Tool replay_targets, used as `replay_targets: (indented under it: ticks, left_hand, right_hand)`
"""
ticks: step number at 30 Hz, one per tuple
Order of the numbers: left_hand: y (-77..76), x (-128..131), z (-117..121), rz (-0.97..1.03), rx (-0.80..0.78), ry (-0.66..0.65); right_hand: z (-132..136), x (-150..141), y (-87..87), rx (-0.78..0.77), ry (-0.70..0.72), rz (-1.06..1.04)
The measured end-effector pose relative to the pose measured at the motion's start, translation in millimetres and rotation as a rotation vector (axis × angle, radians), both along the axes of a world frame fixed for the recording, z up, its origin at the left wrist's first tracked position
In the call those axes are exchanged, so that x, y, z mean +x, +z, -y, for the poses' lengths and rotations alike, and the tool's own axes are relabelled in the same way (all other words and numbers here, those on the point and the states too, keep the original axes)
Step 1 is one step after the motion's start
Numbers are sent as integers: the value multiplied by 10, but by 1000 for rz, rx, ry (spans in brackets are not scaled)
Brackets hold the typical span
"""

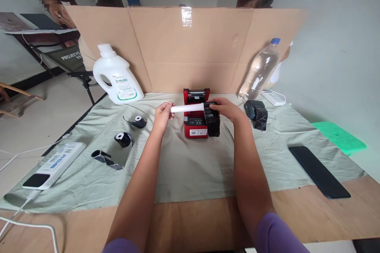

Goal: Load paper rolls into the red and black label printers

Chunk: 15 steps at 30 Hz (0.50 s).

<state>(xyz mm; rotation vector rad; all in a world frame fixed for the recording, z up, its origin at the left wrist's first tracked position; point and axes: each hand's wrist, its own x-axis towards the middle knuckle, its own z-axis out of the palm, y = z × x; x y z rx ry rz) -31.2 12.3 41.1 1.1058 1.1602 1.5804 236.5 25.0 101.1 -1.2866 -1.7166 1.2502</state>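
My left hand (163, 117) is closed on the left end of a white rod (187, 108), held level. Its right end goes into a roll of black ribbon (211, 120), and a strip of that ribbon hangs down. My right hand (226, 108) grips the roll from the right side. Just behind and below them stands a small red and black label printer (195, 131) with its lid (196, 95) raised. The roll hides the printer's right part. Whether the rod passes all the way through the roll is hidden by my right hand.
Black ribbon rolls (123, 139) lie on the left of the grey-green cloth (190, 182), near a white power bank (55, 166). A detergent bottle (118, 77) and a water bottle (261, 71) stand before the cardboard screen (190, 47). At right lie more black rolls (255, 114) and a phone (319, 170).
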Motion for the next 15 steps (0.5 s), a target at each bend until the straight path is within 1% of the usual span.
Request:
replay_targets:
  ticks: [3,5,10,13,15]
  left_hand:
    - [44,60,41,10,-15,-48]
    - [85,128,67,6,-22,-62]
    - [206,320,119,-24,-9,-38]
    - [257,365,142,-25,17,-20]
    - [275,377,154,11,23,-31]
  right_hand:
    - [15,4,26,-7,37,-33]
    - [33,-52,48,-2,76,-43]
    - [137,-381,123,70,279,-63]
    - [217,-571,153,118,294,-39]
    - [256,-656,153,104,273,-27]
